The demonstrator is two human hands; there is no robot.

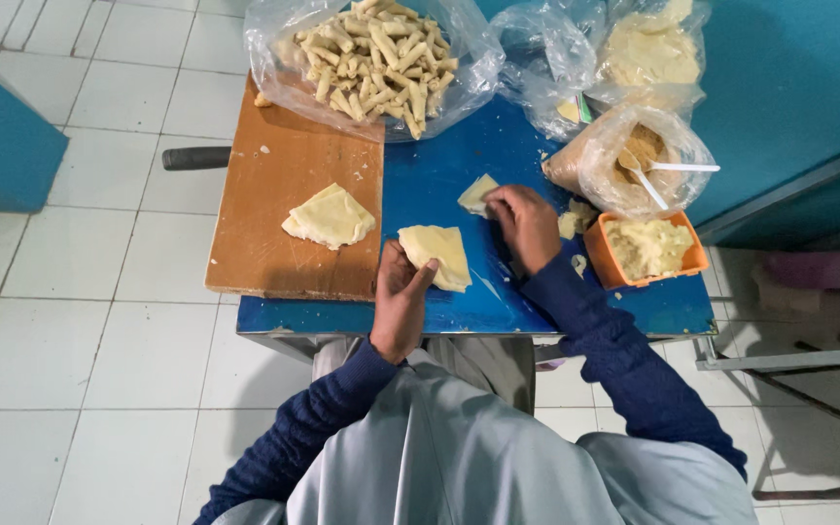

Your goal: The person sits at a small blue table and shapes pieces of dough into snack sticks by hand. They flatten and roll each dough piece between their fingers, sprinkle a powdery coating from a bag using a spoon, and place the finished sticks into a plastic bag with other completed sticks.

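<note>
Head view: a pale wrapper (437,255) is held at its lower edge by the left hand (402,303), fingers curled round that edge so the sheet lies partly on the palm and partly on the blue table (439,185). A smaller wrapper piece (477,193) is pinned to the table under the fingertips of the right hand (525,226), which is bent over it rather than closed round it. For the step to go well, it is judged that the sheet should be kept flat and supported from beneath, the thin dough lifted by its edge and not pinched hard, since it looks soft and liable to tear. Counted: two wrappers are in hand, and one stack of folded wrappers (330,216) lies on the board (274,185) to the left, well apart from both hands. One orange tub (647,250) of filling stands just beside the right hand. Four clear bags are seen at the far edge: one of finished rolls (373,56), too many to count, two of pale sheets (651,49), and one of crumbs (640,156) with two white spoons in it.
</note>
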